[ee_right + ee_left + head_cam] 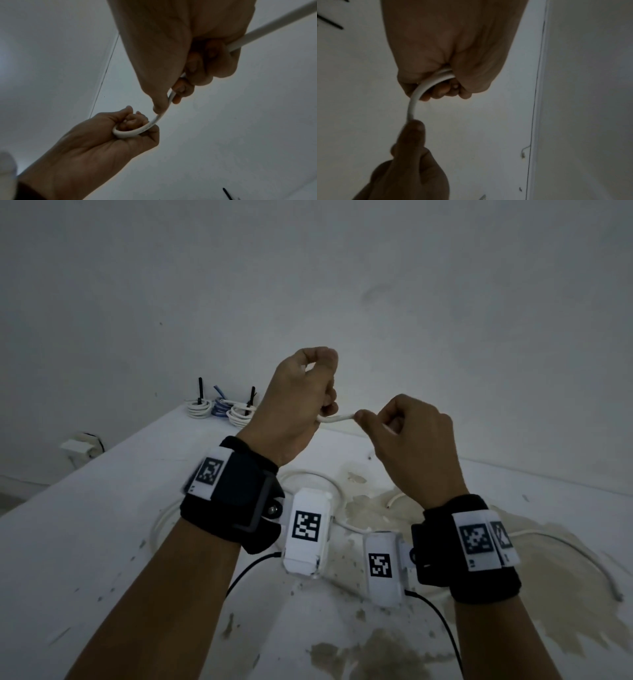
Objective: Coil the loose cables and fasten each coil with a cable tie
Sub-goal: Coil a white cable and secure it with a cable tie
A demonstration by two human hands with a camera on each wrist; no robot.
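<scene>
While raised, white cable (pixel 337 418) spans left hand (pixel 301 402); right hand (pixel 411 440).

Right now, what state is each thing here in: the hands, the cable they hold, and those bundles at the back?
left hand: grips a small loop of the white cable
right hand: pinches the white cable
white cable: mostly loose on the table
three coils: coiled, black cable ties sticking up

Stained white table (pixel 102 525), pale wall (pixel 308 268), small white box (pixel 77 448) beside it
</scene>
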